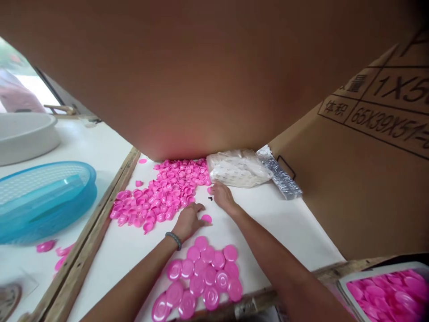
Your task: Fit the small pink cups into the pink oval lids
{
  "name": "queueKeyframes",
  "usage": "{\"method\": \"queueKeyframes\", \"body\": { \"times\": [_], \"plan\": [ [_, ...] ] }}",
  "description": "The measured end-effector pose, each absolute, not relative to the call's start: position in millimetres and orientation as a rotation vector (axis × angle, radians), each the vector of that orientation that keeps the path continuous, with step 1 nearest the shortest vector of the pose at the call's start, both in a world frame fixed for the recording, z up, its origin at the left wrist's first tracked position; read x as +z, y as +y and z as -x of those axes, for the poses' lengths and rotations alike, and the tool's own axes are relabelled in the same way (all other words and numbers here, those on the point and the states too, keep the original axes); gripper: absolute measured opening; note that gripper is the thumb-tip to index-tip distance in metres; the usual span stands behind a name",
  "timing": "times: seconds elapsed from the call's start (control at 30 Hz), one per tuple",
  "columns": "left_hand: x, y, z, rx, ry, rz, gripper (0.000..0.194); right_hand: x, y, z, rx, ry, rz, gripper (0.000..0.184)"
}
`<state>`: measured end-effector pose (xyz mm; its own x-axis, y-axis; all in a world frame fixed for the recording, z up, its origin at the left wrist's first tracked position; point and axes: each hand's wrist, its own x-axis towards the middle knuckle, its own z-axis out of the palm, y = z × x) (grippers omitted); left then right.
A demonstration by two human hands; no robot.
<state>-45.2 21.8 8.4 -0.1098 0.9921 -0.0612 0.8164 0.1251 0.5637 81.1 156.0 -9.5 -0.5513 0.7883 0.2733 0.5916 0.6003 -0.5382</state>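
Note:
My left hand (190,220), with a bead bracelet on the wrist, rests palm down on the white table (284,228), fingers curled at the edge of a heap of small pink caps (161,192). One larger pink lid (206,218) lies right by its fingertips. My right hand (221,197) reaches further in, fingers bent down near a tiny black piece (210,198) and the pile's right edge; what it holds, if anything, is hidden. Several flat pink lids (204,273) lie in overlapping rows between my forearms.
A big cardboard box (368,170) and a cardboard flap close in the back and right. Clear plastic bags (239,169) lie at the back. A blue plastic basket (43,197) and a white basin (23,134) stand at left. A white tray of pink lids (389,290) sits at bottom right.

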Motion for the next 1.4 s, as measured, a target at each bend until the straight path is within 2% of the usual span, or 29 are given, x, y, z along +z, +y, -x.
{"method": "queueKeyframes", "body": {
  "times": [0.23, 0.37, 0.47, 0.57, 0.7, 0.8, 0.93, 1.1, 1.27, 1.4],
  "plan": [
    [1.7, 12.3, 53.4, 0.567, 2.003, -1.740, 0.042, -10.9, 130.3, -115.8, 0.506, -2.293, 1.083, 0.014],
    [-3.5, 19.6, 46.0, 0.566, 2.031, -1.820, 0.035, -10.9, 135.4, -95.7, 0.542, -2.231, 1.221, 0.018],
    [-3.2, 26.9, 40.1, 0.568, 2.085, -1.771, 0.030, -9.4, 141.3, -76.1, 0.583, -2.255, 1.215, 0.007],
    [-1.4, 31.8, 36.3, 0.597, 2.078, -1.730, 0.027, -8.0, 144.7, -64.2, 0.618, -2.243, 1.218, 0.006],
    [1.0, 28.2, 39.4, 0.663, 2.007, -1.887, 0.008, -7.4, 143.8, -65.5, 0.760, -2.188, 1.262, 0.014],
    [1.6, 19.1, 48.4, 0.686, 1.924, -2.031, 0.012, -7.1, 137.7, -79.7, 0.573, -2.311, 1.171, 0.021],
    [-0.8, 10.0, 57.6, 0.715, 1.932, -1.901, 0.024, -8.2, 130.1, -104.1, 0.357, -2.446, 1.262, 0.013],
    [-5.2, 10.9, 55.0, 0.768, 1.943, -1.690, 0.035, -9.0, 120.9, -117.7, 0.380, -2.413, 1.351, 0.013],
    [-5.9, 12.9, 49.7, 0.832, 1.921, -1.676, 0.035, -8.6, 92.0, -106.7, 0.627, -2.401, 1.001, 0.013],
    [-4.4, 13.1, 48.0, 0.847, 1.926, -1.681, 0.034, -10.1, 76.5, -95.3, 0.524, -2.605, 0.899, 0.019]
  ]
}}
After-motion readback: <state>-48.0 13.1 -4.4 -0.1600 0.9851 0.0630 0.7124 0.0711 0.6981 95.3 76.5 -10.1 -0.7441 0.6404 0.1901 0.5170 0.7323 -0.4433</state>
